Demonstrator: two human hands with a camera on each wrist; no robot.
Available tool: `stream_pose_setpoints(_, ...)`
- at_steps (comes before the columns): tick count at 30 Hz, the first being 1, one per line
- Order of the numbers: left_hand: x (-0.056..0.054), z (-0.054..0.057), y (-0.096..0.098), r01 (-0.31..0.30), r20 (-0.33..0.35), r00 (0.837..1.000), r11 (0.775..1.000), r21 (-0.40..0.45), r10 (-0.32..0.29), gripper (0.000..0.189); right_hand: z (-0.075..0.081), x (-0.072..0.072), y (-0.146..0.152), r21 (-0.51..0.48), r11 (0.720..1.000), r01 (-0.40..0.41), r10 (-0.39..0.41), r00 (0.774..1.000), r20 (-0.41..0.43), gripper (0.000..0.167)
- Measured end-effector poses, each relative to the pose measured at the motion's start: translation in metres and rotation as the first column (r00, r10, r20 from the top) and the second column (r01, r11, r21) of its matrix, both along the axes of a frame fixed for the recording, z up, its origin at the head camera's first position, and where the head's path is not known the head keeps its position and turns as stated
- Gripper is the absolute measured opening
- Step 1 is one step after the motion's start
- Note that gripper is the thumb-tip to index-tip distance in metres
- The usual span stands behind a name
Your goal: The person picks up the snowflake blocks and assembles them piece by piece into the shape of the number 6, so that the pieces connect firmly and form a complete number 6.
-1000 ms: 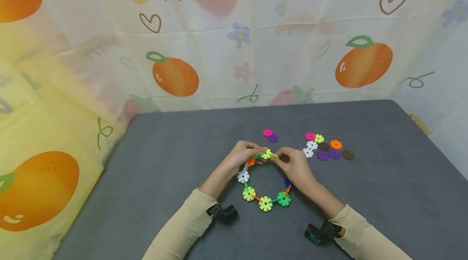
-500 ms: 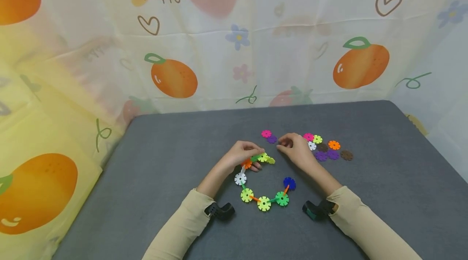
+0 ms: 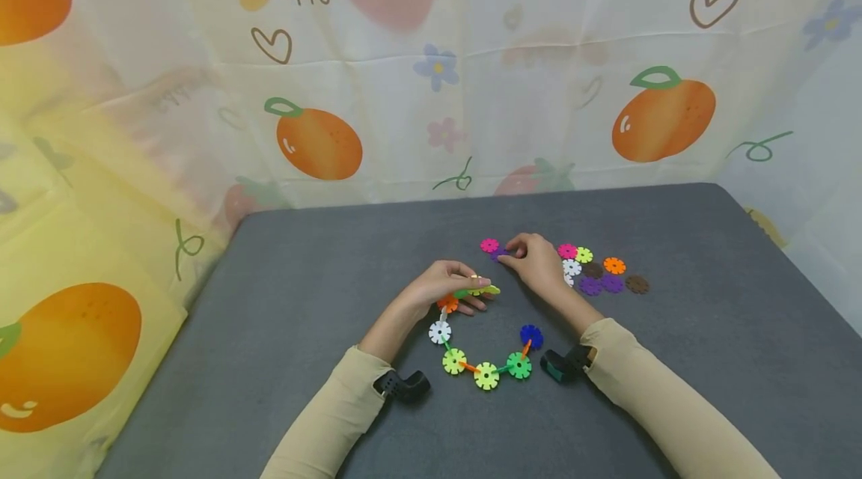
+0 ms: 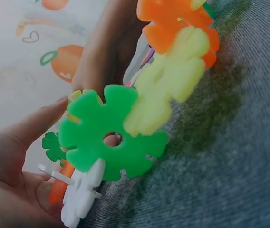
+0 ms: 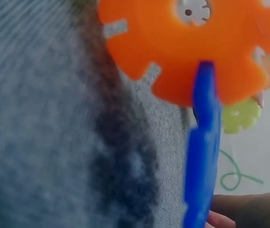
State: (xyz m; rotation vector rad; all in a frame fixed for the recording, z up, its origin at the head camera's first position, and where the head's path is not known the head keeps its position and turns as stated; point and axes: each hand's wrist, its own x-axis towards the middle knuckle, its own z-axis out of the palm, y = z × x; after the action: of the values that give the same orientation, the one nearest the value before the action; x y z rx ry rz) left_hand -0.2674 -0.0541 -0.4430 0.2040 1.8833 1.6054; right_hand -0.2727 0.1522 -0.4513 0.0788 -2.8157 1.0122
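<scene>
A chain of slotted snowflake discs [image 3: 486, 376] curves over the grey table in an open ring, with a blue disc [image 3: 531, 336] at its right end. My left hand [image 3: 438, 288] pinches the chain's other end by a yellow disc [image 3: 478, 288]. In the left wrist view, a green disc [image 4: 92, 128] and a white disc [image 4: 81, 197] stand close to the fingers. My right hand [image 3: 539, 263] reaches to a loose purple disc [image 3: 497, 255], thumb and index fingertips right at it. An orange disc [image 5: 182, 52] joined to the blue one fills much of the right wrist view.
A pink disc [image 3: 489, 245] lies beside the purple one. Several loose discs in pink, yellow, white, brown, purple and orange [image 3: 614, 266] lie right of my right hand. A fruit-print cloth [image 3: 397, 127] hangs behind the table [image 3: 323, 254].
My right hand has left the yellow end of the chain and moved up to the purple disc. The left hand keeps hold of the chain, which has shifted slightly left; the blue end is uncovered.
</scene>
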Motion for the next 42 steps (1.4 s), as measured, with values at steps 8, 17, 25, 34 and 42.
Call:
stream_pose_setpoints(8,-0.001,-0.003,-0.001,-0.012,0.032,0.999,1.000,0.026,0.011,0.035,-0.002,0.005,0.009,-0.204,0.979,0.009,-0.010,1.000,-0.005,0.015)
stream_pose_setpoints(17,-0.002,-0.004,-0.002,-0.014,0.024,1.000,0.999,0.034,0.013,0.033,-0.002,0.005,0.004,-0.084,0.996,-0.036,0.037,0.999,0.012,0.034)
stream_pose_setpoints(25,-0.001,-0.005,-0.003,-0.020,0.036,0.999,0.999,0.038,0.018,0.034,0.003,0.017,0.006,-0.262,0.964,-0.039,0.053,0.997,0.049,0.020)
stream_pose_setpoints(34,-0.003,-0.002,-0.003,-0.017,0.052,0.999,0.999,0.046,0.015,0.035,0.008,0.050,0.016,-0.653,0.756,0.042,0.195,0.938,0.286,0.036)
stream_pose_setpoints(42,-0.003,-0.004,-0.004,-0.037,0.066,0.997,0.997,0.075,0.032,0.034,0.011,0.056,0.019,-0.737,0.671,0.080,0.301,0.879,0.369,0.042)
